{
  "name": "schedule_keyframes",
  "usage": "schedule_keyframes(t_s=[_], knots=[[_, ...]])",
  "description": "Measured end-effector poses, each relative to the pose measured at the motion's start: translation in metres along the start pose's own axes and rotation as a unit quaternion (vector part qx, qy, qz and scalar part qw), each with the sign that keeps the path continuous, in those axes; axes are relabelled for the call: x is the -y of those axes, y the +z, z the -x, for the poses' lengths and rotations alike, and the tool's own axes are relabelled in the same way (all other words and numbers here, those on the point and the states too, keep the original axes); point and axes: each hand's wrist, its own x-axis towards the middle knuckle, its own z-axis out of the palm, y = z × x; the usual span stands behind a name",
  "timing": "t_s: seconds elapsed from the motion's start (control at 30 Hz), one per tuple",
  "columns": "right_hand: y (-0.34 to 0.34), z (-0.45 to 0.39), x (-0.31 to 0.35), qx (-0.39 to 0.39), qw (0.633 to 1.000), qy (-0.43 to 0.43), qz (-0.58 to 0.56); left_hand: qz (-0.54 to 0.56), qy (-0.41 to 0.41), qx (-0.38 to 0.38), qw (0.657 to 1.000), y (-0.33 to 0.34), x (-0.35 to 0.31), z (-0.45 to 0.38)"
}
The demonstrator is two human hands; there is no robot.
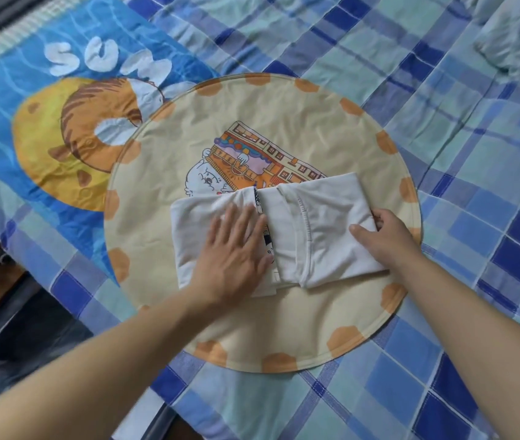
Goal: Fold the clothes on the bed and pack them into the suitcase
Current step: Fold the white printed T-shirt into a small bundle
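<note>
Your bed (pixel 442 90) fills the view, its blue plaid cover running off every edge; no suitcase shows here. At upper left a blue cloth (pixel 14 100) carries a yellow ring and a striped cat, with white letters that read "SOM" before the round mat covers the rest. At upper right a pale blue-grey bundle (pixel 519 42) is cut off by the frame, and you cannot tell what it is. At lower left, dark shapes (pixel 14 338) beside the bed are too dim to make out.

The round mat (pixel 252 328), cream with orange spots along its rim, lies on the bed in the middle. Its printed cartoon (pixel 246 154) is partly hidden under the shirt.

The white shirt (pixel 322 230) rests folded on the mat, its long axis running left to right, tilting slightly up toward the right. A dark print peeks through the gap between its two folded flaps, too little to read.

Your left hand (pixel 236 249) lies flat on the left flap, fingers straight and spread, pressing it down. Your right hand (pixel 385 236) has its grip clamped on the shirt's right edge, thumb on top, fingers tucked beneath.
</note>
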Motion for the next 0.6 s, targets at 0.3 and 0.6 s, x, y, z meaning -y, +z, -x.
schedule_keyframes(t_s=[0.3,0.6], knots=[[-0.005,0.053,0.058,0.052,0.995,-0.048,-0.075,0.496,-0.183,0.0,0.849,-0.052,-0.001,0.003],[0.139,0.151,0.111,0.107,0.977,-0.181,0.045,0.776,-0.4,-0.02,0.488,-0.08,0.041,0.041]])
